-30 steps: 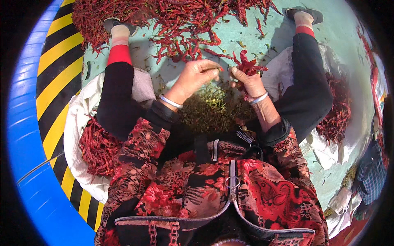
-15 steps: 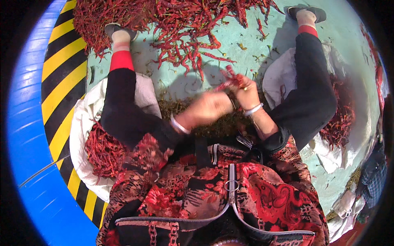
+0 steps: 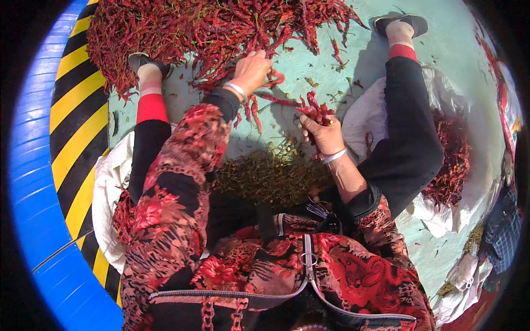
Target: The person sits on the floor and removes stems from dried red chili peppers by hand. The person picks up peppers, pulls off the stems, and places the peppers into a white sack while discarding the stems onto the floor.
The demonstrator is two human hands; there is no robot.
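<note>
My left hand (image 3: 251, 73) reaches forward to the near edge of a big heap of dried red chili peppers (image 3: 215, 30). Its fingers are curled down, and a blurred red chili pepper (image 3: 275, 79) sticks out beside them. My right hand (image 3: 324, 134), nearer to me, is closed round a small bunch of red chili peppers (image 3: 316, 110), their tips pointing up and away from the palm. Between my legs lies a pile of greenish-brown stems (image 3: 270, 174). A few loose chili peppers (image 3: 255, 115) rest on the floor just below my left hand.
White sacks holding red chili peppers stand beside both legs: the left sack (image 3: 113, 182) and the right sack (image 3: 441, 212). My feet are spread on the pale green floor (image 3: 309, 52). A yellow-and-black striped strip (image 3: 80, 132) and a blue edge (image 3: 33, 165) run along the left.
My left hand has moved from beside the right hand out to the chili heap. The right hand has shifted slightly nearer to me, still holding its bunch. The stem pile is more exposed.
</note>
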